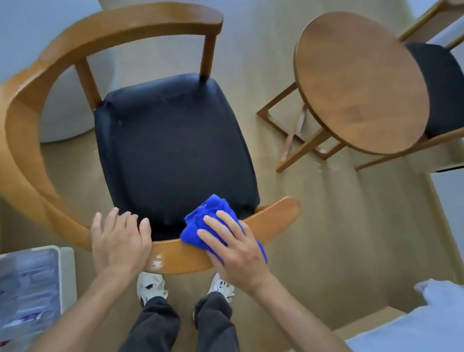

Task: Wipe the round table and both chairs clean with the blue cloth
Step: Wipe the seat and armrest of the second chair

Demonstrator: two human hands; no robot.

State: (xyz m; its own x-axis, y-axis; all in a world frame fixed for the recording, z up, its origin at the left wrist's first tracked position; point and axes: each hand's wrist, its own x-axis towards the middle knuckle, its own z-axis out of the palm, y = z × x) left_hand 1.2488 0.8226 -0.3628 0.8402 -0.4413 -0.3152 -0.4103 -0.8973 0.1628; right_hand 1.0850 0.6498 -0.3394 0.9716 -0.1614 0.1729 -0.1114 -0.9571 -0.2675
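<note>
Head view: wiping the near chair's armrest rail

The right hand [230, 248] pressed the blue cloth [208, 218] flat-fingered onto the near chair [63, 123] rail, beside the seat. The left hand [120, 242] rested open on the rail, bracing it. Recommended: keep firm pressure and follow the curve. Round table [360, 83] and far chair [443, 89] stood well apart.

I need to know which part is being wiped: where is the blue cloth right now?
In the head view, the blue cloth lies low and centre under the right hand, pressed on the near chair's curved wooden rail, right of the left hand.
</note>
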